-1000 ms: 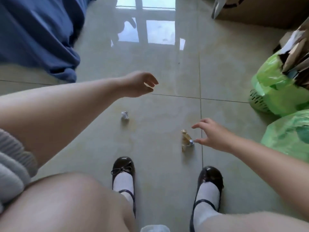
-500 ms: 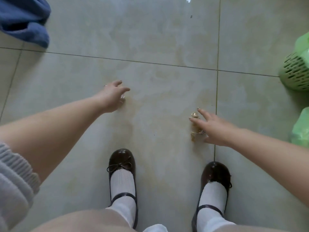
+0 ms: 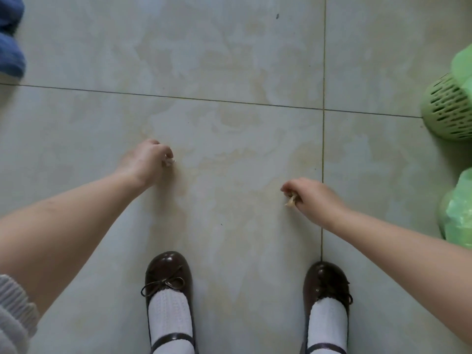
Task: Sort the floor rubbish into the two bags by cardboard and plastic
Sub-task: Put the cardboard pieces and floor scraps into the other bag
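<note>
My left hand (image 3: 149, 159) is down at the tiled floor, fingers curled round a small crumpled whitish wrapper (image 3: 170, 161) that peeks out at the fingertips. My right hand (image 3: 310, 198) is low over the floor further right, pinching a small gold-brown wrapper (image 3: 291, 200) that sticks out below the thumb. At the right edge stand two green plastic bags: the upper bag (image 3: 462, 65) sits in a green perforated basket (image 3: 447, 111), and the lower bag (image 3: 457, 213) is beside my right forearm.
My two feet in dark brown shoes (image 3: 168, 279) (image 3: 325, 284) and white socks stand at the bottom. Blue fabric (image 3: 10, 54) lies at the top left corner. Pale tiles with dark grout lines fill the middle.
Both hands went from open and reaching to curled round their scraps: the left closed on the whitish wrapper, the right on the gold one. The camera tilted further down.
</note>
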`<state>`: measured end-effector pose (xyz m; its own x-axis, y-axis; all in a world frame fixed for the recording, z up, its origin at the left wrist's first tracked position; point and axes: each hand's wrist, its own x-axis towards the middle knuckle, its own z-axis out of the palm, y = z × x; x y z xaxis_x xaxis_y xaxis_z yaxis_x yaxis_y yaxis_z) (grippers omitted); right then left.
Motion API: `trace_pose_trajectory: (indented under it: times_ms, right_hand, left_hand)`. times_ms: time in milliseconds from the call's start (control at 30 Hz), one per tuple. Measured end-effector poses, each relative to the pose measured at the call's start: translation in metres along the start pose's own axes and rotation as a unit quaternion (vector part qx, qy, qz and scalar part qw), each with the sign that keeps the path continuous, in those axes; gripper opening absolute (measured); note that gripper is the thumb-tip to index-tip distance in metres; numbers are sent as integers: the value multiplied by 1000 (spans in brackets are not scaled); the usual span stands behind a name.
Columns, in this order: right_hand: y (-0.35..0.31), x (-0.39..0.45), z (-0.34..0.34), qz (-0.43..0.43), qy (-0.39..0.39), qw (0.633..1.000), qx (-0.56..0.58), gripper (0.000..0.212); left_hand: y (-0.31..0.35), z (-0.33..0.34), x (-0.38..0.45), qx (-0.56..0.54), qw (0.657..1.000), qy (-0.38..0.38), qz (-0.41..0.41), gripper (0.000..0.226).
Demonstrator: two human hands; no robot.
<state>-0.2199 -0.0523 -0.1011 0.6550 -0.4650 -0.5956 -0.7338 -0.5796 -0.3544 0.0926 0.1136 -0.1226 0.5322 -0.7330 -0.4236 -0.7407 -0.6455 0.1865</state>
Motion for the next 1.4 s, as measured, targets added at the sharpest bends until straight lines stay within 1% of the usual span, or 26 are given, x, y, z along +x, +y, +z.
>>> trace_pose_trajectory:
  times_ms: [100,200,300,400,533,700,800,933,1067,1167,1267,1367,1400]
  right_hand:
    - [-6,-11,-11,48,58,987,141,35]
    - [-10,-35,-26,72,98,950,286,33]
    - [-12,-72,-45,72,138,914,374,45]
    - [-9,-117,-62,77,182,882,427,55]
    - [1,-190,-83,93,235,836,487,61]
    - [21,-278,-104,106,306,754,571,66]
    - [34,-321,-115,114,343,718,595,66]
    - [53,-364,-127,128,390,672,616,69]
    - [77,-385,-126,149,423,619,645,59]
    - [90,-391,-126,175,432,600,650,45]
    - [100,-389,-132,178,439,586,658,40]
    - [109,-376,-145,185,439,607,636,44]
    - [113,-368,-151,189,439,613,630,48]
  left_hand:
    - [23,-5,-4,-44,999,24,2,19]
    - [61,-18,-14,-120,992,35,33,20]
    - [107,-43,-33,-163,983,38,71,21]
    - [161,-74,-64,-168,974,64,135,19]
    - [229,-120,-120,-190,953,94,214,14]
    - [301,-171,-191,-180,930,90,307,11]
    - [339,-190,-228,-170,919,99,342,14]
    - [386,-197,-260,-181,912,79,358,23]
    - [432,-192,-283,-182,908,65,372,23]
    - [455,-185,-290,-184,904,56,381,21]
    - [468,-177,-281,-183,903,53,385,22]
    - [479,-174,-260,-218,899,53,375,8]
    - [482,-173,-251,-238,897,51,368,10]
